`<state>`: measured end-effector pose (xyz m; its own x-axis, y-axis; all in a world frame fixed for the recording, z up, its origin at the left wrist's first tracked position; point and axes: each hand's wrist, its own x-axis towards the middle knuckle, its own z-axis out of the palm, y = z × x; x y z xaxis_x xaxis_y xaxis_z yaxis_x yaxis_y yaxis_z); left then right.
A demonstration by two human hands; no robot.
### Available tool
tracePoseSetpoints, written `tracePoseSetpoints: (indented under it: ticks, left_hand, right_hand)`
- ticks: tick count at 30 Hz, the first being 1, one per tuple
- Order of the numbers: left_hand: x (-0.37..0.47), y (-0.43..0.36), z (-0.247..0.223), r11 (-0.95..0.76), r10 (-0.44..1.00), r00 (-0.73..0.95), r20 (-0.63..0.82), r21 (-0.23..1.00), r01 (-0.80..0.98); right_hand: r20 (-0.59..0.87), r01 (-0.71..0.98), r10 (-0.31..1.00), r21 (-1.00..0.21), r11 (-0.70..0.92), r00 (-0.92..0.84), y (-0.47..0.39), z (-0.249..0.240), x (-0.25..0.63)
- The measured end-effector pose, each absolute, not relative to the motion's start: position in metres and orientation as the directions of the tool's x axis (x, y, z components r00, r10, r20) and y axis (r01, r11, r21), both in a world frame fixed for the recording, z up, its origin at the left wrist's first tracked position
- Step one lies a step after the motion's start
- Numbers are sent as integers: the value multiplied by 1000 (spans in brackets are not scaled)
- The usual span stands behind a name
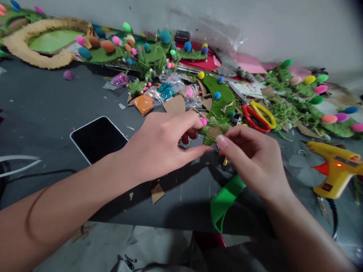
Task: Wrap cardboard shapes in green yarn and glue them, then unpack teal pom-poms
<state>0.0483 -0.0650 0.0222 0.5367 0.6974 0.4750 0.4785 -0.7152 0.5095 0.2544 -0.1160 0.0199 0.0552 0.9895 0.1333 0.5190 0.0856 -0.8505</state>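
Between my hands, above the table, is a small cardboard piece wrapped in green yarn (213, 132), its brown cardboard showing in the middle. My left hand (161, 141) grips its left side with curled fingers and the thumb below. At its right edge, the thumb and fingers of my right hand (255, 155) are closed on the same piece; the fingertips are partly hidden. A pink pom-pom (203, 121) shows by my left index fingertip. Under my right hand lies a green plastic tool with a toothed edge (225, 202). Scissors with red and yellow handles (256, 118) lie just beyond.
A yellow glue gun (334, 166) with a lit red light rests at the right. A phone (98, 138) lies by my left forearm. Along the wall are yarn-covered pieces with colored pom-poms (107, 47), small plastic packets (143, 104), and a tan ring (36, 54). Cardboard scraps (157, 193) lie near the front edge.
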Motion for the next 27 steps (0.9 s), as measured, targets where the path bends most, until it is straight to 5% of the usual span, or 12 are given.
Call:
tracePoseSetpoints:
  ticks: [16, 23, 27]
  left_hand:
    - [48, -66, 24, -726, 687, 550, 474, 478, 495]
    - [44, -58, 22, -686, 727, 480, 491, 533, 495]
    - [43, -55, 21, -686, 727, 492, 479, 521, 508]
  right_hand:
    - [122, 491, 992, -867, 88, 36, -115, 21, 256]
    - [-49, 414, 999, -910, -35, -22, -114, 22, 266]
    - [53, 493, 999, -869, 46, 0, -115, 23, 269]
